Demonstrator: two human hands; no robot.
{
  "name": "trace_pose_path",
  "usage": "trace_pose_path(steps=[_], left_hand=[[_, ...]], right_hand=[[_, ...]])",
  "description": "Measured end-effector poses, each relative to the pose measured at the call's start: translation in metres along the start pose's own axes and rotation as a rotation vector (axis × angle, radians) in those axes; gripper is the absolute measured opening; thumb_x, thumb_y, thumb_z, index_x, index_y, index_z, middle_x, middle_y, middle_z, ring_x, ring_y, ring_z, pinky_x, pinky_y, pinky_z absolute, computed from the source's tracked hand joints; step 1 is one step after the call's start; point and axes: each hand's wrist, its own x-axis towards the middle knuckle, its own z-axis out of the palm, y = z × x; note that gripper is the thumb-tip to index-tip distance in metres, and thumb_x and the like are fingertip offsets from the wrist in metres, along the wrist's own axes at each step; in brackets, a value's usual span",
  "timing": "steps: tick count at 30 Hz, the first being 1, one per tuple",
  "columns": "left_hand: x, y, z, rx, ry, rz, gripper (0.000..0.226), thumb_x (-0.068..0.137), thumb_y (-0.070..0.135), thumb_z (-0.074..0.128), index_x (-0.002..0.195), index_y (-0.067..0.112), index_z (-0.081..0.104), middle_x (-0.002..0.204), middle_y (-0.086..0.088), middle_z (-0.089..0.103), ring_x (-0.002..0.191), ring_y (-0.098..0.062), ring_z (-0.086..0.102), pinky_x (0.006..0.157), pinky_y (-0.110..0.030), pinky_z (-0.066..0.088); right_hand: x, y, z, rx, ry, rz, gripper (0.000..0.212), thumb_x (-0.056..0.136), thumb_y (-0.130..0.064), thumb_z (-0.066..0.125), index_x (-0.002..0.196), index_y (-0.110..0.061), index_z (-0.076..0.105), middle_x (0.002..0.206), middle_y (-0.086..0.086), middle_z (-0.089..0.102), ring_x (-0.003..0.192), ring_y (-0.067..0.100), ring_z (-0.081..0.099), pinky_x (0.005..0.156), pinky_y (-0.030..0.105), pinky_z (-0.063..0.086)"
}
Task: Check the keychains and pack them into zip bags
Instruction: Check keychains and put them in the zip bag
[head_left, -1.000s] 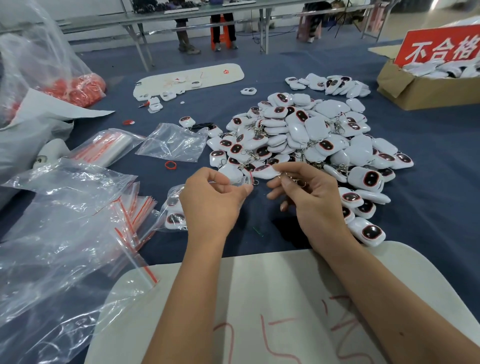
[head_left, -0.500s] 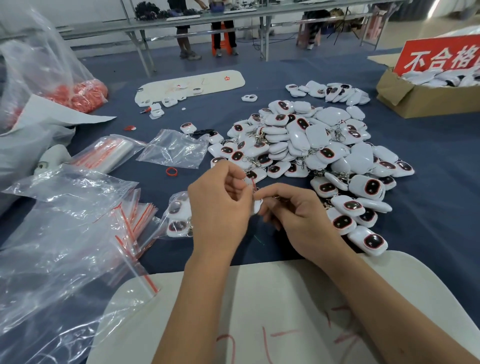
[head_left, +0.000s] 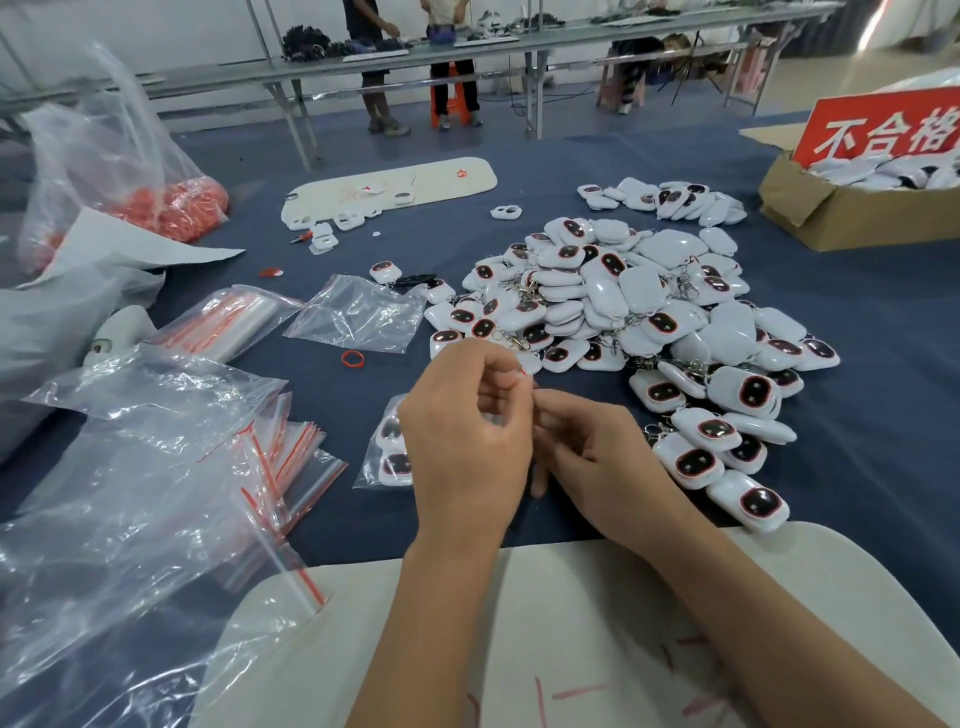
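My left hand (head_left: 467, 441) and my right hand (head_left: 608, 462) meet above the blue cloth, fingers curled. Between their fingertips they pinch the red-striped mouth of a small zip bag (head_left: 387, 449). The bag hangs down behind my left hand and shows two white keychains with dark red-rimmed faces inside. A big pile of the same keychains (head_left: 623, 312) lies just beyond and to the right of my hands. A fanned stack of unused zip bags (head_left: 296, 452) lies to the left.
A white board (head_left: 597, 613) lies in front of me, and another one (head_left: 395, 189) at the far side. A cardboard box (head_left: 852, 223) with a red sign (head_left: 883, 130) stands at the right. A loose clear bag (head_left: 358, 314), a red rubber band (head_left: 352, 358) and large plastic sheets (head_left: 130, 493) lie to the left.
My hands drew back from the pile's edge and closed together. The keychain ring my right hand held is out of sight, and both hands now pinch the bag's mouth.
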Motion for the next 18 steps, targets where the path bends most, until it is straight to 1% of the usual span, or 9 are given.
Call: trace_pose_path(steps=[3, 4, 6, 8, 10, 12, 14, 17, 18], left_hand=[[0.001, 0.0, -0.001, -0.015, 0.033, -0.015, 0.023, 0.081, 0.004, 0.08, 0.086, 0.021, 0.064, 0.077, 0.011, 0.063, 0.07, -0.008, 0.065, 0.061, -0.013, 0.051], [0.0, 0.0, 0.0, -0.015, 0.028, -0.015, 0.023, 0.08, 0.004, 0.08, 0.086, 0.02, 0.065, 0.077, 0.011, 0.063, 0.07, -0.008, 0.065, 0.061, -0.013, 0.051], [-0.002, 0.002, 0.003, -0.01, 0.001, 0.003, 0.023, 0.08, 0.001, 0.079, 0.086, 0.018, 0.065, 0.078, 0.011, 0.062, 0.069, -0.009, 0.064, 0.062, -0.018, 0.053], [-0.006, 0.006, 0.007, 0.005, -0.034, 0.051, 0.022, 0.079, -0.002, 0.076, 0.086, 0.016, 0.064, 0.078, 0.008, 0.062, 0.068, -0.01, 0.061, 0.062, -0.026, 0.053], [-0.008, 0.008, 0.009, 0.022, -0.047, 0.096, 0.023, 0.079, -0.003, 0.075, 0.086, 0.016, 0.064, 0.078, 0.006, 0.062, 0.068, -0.014, 0.061, 0.062, -0.03, 0.051], [-0.008, 0.006, 0.009, 0.027, -0.031, 0.107, 0.023, 0.079, -0.003, 0.076, 0.086, 0.015, 0.064, 0.079, 0.006, 0.062, 0.069, -0.014, 0.06, 0.062, -0.03, 0.051], [-0.007, 0.004, 0.008, 0.021, -0.011, 0.097, 0.023, 0.079, -0.003, 0.077, 0.086, 0.015, 0.064, 0.079, 0.006, 0.061, 0.069, -0.012, 0.06, 0.062, -0.029, 0.051], [-0.008, 0.006, 0.009, 0.008, -0.019, 0.083, 0.025, 0.077, -0.004, 0.078, 0.084, 0.015, 0.064, 0.077, 0.007, 0.061, 0.069, -0.011, 0.06, 0.062, -0.026, 0.051], [-0.009, 0.006, 0.01, 0.002, -0.025, 0.073, 0.024, 0.077, -0.002, 0.079, 0.084, 0.015, 0.064, 0.077, 0.007, 0.061, 0.069, -0.01, 0.06, 0.062, -0.026, 0.051]], right_hand=[[-0.001, 0.001, 0.0, -0.079, 0.205, 0.016, 0.017, 0.093, -0.007, 0.075, 0.106, -0.018, 0.077, 0.082, -0.005, 0.076, 0.057, 0.02, 0.065, 0.062, 0.038, 0.056], [-0.001, 0.001, -0.001, -0.118, 0.217, 0.015, 0.017, 0.092, -0.007, 0.077, 0.105, -0.017, 0.078, 0.081, -0.006, 0.074, 0.06, 0.021, 0.065, 0.064, 0.04, 0.055], [0.0, -0.001, 0.0, -0.202, 0.109, -0.02, 0.015, 0.092, -0.002, 0.069, 0.095, -0.014, 0.077, 0.075, -0.005, 0.071, 0.066, 0.025, 0.064, 0.065, 0.043, 0.053], [-0.001, 0.0, 0.003, -0.318, -0.031, -0.076, 0.021, 0.086, -0.003, 0.053, 0.071, -0.013, 0.064, 0.064, 0.0, 0.065, 0.06, 0.028, 0.058, 0.056, 0.044, 0.046], [-0.002, -0.001, 0.004, -0.365, -0.049, -0.11, 0.025, 0.078, -0.001, 0.048, 0.062, -0.019, 0.055, 0.056, -0.003, 0.058, 0.054, 0.025, 0.052, 0.05, 0.042, 0.04], [-0.001, 0.0, 0.002, -0.238, 0.035, -0.085, 0.025, 0.085, 0.007, 0.052, 0.072, -0.01, 0.066, 0.062, 0.0, 0.065, 0.058, 0.018, 0.06, 0.054, 0.04, 0.047], [0.001, 0.0, 0.002, -0.272, 0.099, -0.036, 0.023, 0.095, 0.005, 0.055, 0.083, -0.008, 0.07, 0.072, 0.002, 0.07, 0.067, 0.021, 0.064, 0.06, 0.043, 0.05], [0.002, 0.001, 0.008, -0.664, -0.116, 0.031, 0.018, 0.095, -0.005, 0.053, 0.094, -0.009, 0.07, 0.089, 0.009, 0.073, 0.08, 0.036, 0.064, 0.063, 0.04, 0.042], [0.001, -0.002, 0.009, -0.701, -0.152, 0.034, 0.018, 0.094, -0.004, 0.052, 0.095, -0.008, 0.07, 0.091, 0.011, 0.073, 0.082, 0.038, 0.065, 0.064, 0.04, 0.041]])
